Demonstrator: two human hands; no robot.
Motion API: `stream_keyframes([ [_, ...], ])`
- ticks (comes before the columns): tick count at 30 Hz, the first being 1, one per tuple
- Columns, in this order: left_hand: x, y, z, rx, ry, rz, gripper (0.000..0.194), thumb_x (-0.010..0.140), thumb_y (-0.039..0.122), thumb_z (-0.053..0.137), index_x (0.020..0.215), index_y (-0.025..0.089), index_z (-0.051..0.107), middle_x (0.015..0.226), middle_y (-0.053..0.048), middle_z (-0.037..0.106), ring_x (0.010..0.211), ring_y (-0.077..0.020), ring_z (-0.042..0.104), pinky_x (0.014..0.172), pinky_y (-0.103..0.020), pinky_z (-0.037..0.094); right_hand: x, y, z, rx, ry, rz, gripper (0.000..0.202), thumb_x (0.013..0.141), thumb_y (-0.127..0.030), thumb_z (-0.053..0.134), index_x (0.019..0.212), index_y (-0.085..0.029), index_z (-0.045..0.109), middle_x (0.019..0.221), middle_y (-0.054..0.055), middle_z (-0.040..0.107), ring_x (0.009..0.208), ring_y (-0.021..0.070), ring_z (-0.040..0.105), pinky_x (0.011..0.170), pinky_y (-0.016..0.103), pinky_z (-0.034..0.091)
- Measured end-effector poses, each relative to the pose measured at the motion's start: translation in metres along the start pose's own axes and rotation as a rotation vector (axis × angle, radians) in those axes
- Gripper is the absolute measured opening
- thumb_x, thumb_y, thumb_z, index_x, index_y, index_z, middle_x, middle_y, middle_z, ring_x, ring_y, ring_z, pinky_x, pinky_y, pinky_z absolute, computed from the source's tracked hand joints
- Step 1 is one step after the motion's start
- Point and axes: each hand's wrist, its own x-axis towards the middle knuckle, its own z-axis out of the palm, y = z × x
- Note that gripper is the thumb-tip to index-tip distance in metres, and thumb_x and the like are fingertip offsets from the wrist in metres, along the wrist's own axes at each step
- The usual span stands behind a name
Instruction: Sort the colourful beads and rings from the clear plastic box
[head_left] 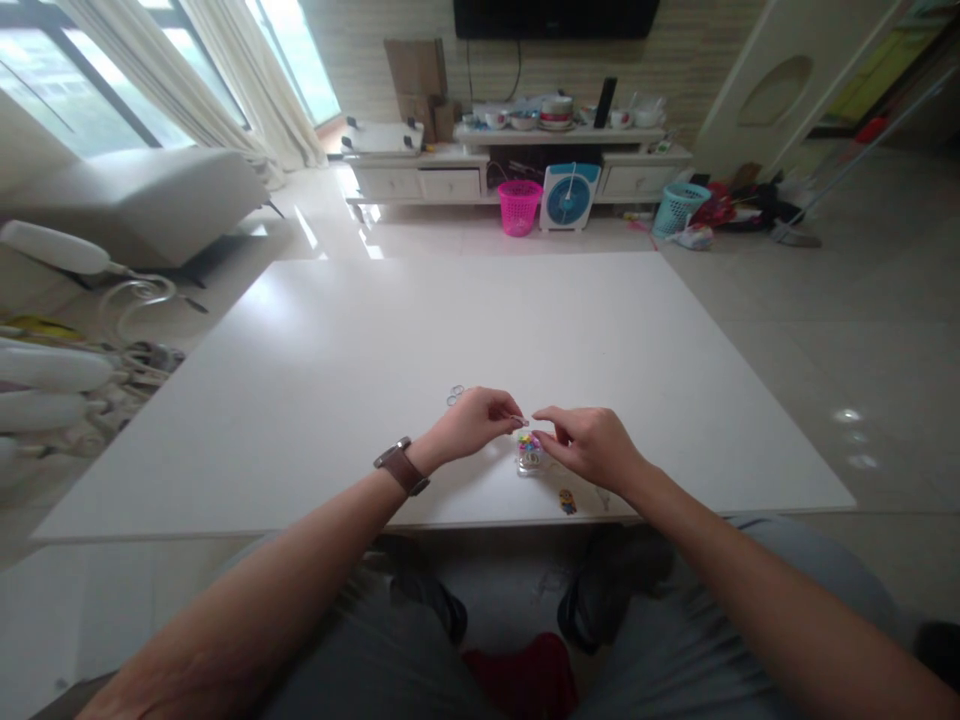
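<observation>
In the head view, the left hand pinches a small pale piece between thumb and fingertips above the table, while the right hand faces it with index finger and thumb parted, the thumb by a small clear container of colourful bits. That container sits on the table between the hands, toward the near edge, with a yellow-and-blue figure nearer that edge to its right. Small rings lie just beyond the left hand.
</observation>
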Motion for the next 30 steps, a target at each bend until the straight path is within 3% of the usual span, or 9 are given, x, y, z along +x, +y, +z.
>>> stream_keyframes([
  [5,0.007,-0.023,-0.037,0.335,0.085,-0.047,0.018,0.080,0.032,0.067,0.078,0.016,0.074,0.070,-0.004,0.071,0.065,-0.0135,0.061,0.064,-0.026,0.045,0.000,0.000,-0.001,-0.042,-0.032,0.050,0.026,0.093,-0.038,0.051,0.105,-0.022,0.069,0.069,-0.001,0.069,0.062,0.0136,0.061,0.062,0.025,0.032],
  [8,0.009,-0.036,-0.047,0.428,0.067,-0.078,0.017,0.079,0.031,0.067,0.077,0.015,0.073,0.066,-0.003,0.068,0.062,-0.0126,0.058,0.061,-0.025,0.042,0.000,0.000,-0.001,-0.067,-0.063,0.057,0.026,0.094,-0.037,0.050,0.103,-0.023,0.069,0.070,0.000,0.070,0.065,0.0146,0.062,0.063,0.026,0.032],
  [14,0.014,-0.049,-0.043,0.546,0.006,-0.073,0.018,0.080,0.030,0.063,0.076,0.015,0.072,0.073,-0.005,0.069,0.066,-0.0142,0.058,0.064,-0.026,0.042,0.001,-0.001,-0.003,-0.096,-0.095,0.078,0.026,0.094,-0.036,0.048,0.101,-0.023,0.069,0.072,0.001,0.071,0.066,0.0153,0.063,0.063,0.026,0.031],
  [20,0.018,-0.057,-0.041,0.620,0.029,-0.013,0.024,0.085,0.034,0.059,0.082,0.017,0.076,0.087,-0.008,0.066,0.075,-0.0166,0.059,0.071,-0.028,0.044,0.000,0.000,-0.003,-0.099,-0.111,0.084,0.025,0.093,-0.035,0.048,0.097,-0.023,0.069,0.072,0.000,0.070,0.067,0.0155,0.062,0.063,0.026,0.030],
  [30,0.019,-0.060,-0.043,0.621,0.055,-0.026,0.021,0.085,0.032,0.059,0.082,0.018,0.073,0.086,-0.007,0.068,0.077,-0.0175,0.060,0.072,-0.028,0.044,0.000,-0.001,-0.006,-0.109,-0.121,0.087,0.025,0.094,-0.034,0.046,0.091,-0.023,0.069,0.072,0.000,0.070,0.067,0.0151,0.061,0.062,0.027,0.028],
])
